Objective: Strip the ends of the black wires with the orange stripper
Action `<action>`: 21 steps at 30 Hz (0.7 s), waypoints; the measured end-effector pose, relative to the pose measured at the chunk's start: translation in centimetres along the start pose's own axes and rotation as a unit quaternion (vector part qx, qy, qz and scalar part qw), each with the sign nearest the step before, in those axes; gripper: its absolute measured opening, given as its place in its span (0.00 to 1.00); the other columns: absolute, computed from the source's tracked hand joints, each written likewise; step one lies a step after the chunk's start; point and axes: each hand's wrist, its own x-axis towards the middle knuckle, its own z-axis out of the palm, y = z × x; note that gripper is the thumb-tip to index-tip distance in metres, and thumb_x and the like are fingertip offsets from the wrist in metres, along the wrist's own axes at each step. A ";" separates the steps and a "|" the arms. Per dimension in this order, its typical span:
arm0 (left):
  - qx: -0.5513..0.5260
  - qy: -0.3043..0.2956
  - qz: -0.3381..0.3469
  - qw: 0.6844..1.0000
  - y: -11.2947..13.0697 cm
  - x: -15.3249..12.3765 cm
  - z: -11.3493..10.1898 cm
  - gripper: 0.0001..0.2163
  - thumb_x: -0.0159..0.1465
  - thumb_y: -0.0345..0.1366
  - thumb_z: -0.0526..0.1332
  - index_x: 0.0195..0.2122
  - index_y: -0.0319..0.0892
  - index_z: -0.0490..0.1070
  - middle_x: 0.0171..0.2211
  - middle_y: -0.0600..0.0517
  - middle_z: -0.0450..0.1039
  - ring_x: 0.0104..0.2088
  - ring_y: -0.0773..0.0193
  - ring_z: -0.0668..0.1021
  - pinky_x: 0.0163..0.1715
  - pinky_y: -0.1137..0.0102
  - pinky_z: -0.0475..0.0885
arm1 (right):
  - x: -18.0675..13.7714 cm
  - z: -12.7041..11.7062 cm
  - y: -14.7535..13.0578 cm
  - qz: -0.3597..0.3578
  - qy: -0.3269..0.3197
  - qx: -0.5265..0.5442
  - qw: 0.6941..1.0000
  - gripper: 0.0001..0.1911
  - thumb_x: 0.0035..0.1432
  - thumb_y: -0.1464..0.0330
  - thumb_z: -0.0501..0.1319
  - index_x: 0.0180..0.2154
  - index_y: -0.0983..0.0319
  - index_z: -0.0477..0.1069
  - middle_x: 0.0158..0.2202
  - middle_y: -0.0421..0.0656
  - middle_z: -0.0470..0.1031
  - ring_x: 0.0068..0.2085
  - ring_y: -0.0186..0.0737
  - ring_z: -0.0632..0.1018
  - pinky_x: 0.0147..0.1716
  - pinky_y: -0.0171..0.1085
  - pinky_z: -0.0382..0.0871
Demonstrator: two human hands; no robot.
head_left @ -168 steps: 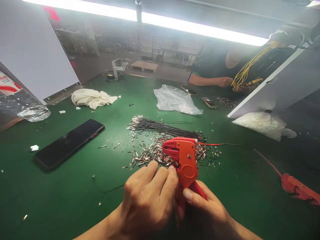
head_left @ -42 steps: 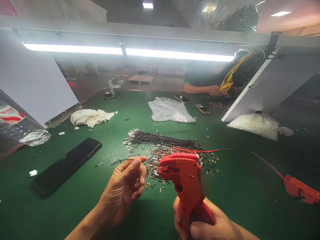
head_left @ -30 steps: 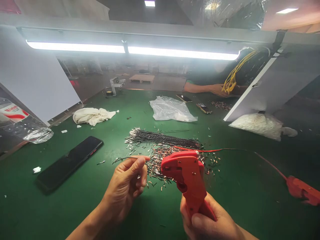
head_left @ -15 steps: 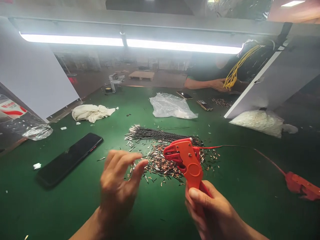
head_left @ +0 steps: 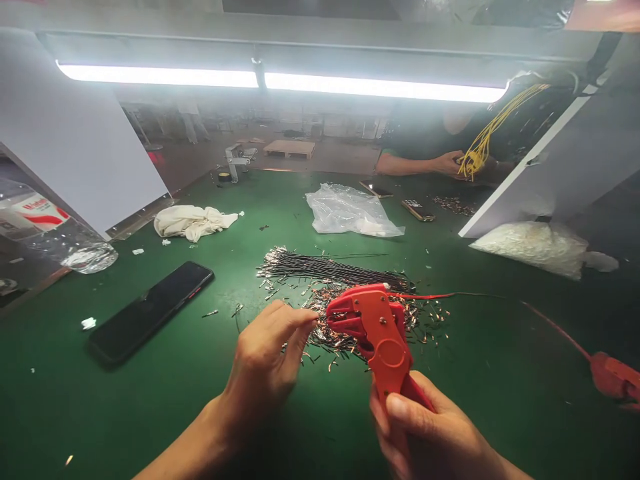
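My right hand (head_left: 430,433) is wrapped round the handles of a red wire stripper (head_left: 375,327), whose jaws point left over a heap of cut wire scraps (head_left: 345,327). My left hand (head_left: 273,350) is pinched at thumb and fingertips just left of the jaws; whatever thin thing it holds is too small to make out. A bundle of thin dark wires with stripped ends (head_left: 325,267) lies behind the heap on the green table (head_left: 150,400).
A black phone (head_left: 150,313) lies at the left, a white cloth (head_left: 193,221) and clear plastic (head_left: 70,247) behind it. Plastic bags (head_left: 350,212) (head_left: 535,247) sit further back. A red cord runs to a red tool (head_left: 615,377). Across the table a person's hands (head_left: 455,163) hold yellow wires.
My left hand held a thin wire, spread its fingers open half a second ago, and is now pinched again close to the stripper's jaws. The stripper has stayed in my right hand.
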 end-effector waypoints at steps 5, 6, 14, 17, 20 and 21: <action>0.026 0.031 0.030 0.999 0.0 0.1 -0.2 0.10 0.59 0.25 0.64 0.37 0.48 0.79 0.25 0.52 0.74 0.27 0.63 0.69 0.31 0.67 0.63 | 0.4 0.5 -0.9 -0.018 -0.075 -0.036 0.996 0.21 0.58 0.53 0.63 0.31 0.67 0.69 0.21 0.39 0.67 0.21 0.28 0.68 0.22 0.28 0.62; 0.022 0.034 0.028 0.999 0.1 0.1 -0.2 0.11 0.58 0.25 0.64 0.37 0.48 0.79 0.25 0.52 0.75 0.27 0.63 0.69 0.31 0.67 0.63 | 0.4 0.6 -0.9 -0.018 -0.076 -0.036 0.996 0.22 0.58 0.53 0.62 0.31 0.67 0.69 0.20 0.39 0.67 0.21 0.28 0.67 0.22 0.28 0.62; 0.055 0.025 0.063 0.996 0.1 0.0 -0.3 0.12 0.58 0.24 0.64 0.39 0.49 0.79 0.26 0.52 0.76 0.27 0.63 0.69 0.30 0.68 0.64 | 0.6 0.3 -0.6 -0.026 -0.074 -0.053 0.996 0.23 0.57 0.52 0.63 0.31 0.68 0.70 0.21 0.40 0.67 0.20 0.28 0.67 0.22 0.29 0.61; 0.065 0.024 0.064 0.996 -0.1 -0.1 -0.3 0.12 0.58 0.25 0.64 0.38 0.49 0.79 0.25 0.52 0.76 0.27 0.63 0.69 0.29 0.69 0.64 | 0.6 0.3 -0.6 -0.022 -0.071 -0.049 0.996 0.23 0.58 0.52 0.62 0.30 0.68 0.70 0.20 0.40 0.67 0.20 0.29 0.68 0.22 0.29 0.61; 0.062 0.015 0.051 0.997 -0.2 0.0 -0.3 0.11 0.58 0.26 0.65 0.38 0.49 0.80 0.25 0.51 0.76 0.27 0.63 0.69 0.29 0.69 0.63 | 0.7 0.2 -0.5 -0.023 -0.074 -0.042 0.996 0.22 0.59 0.53 0.62 0.29 0.68 0.70 0.21 0.40 0.68 0.21 0.29 0.69 0.23 0.29 0.63; 0.063 0.011 0.048 0.997 -0.2 0.0 -0.3 0.11 0.58 0.26 0.65 0.37 0.49 0.80 0.25 0.51 0.76 0.27 0.63 0.69 0.29 0.69 0.63 | 0.7 0.2 -0.5 -0.023 -0.076 -0.040 0.996 0.22 0.58 0.54 0.62 0.29 0.68 0.71 0.21 0.41 0.69 0.22 0.30 0.70 0.23 0.30 0.64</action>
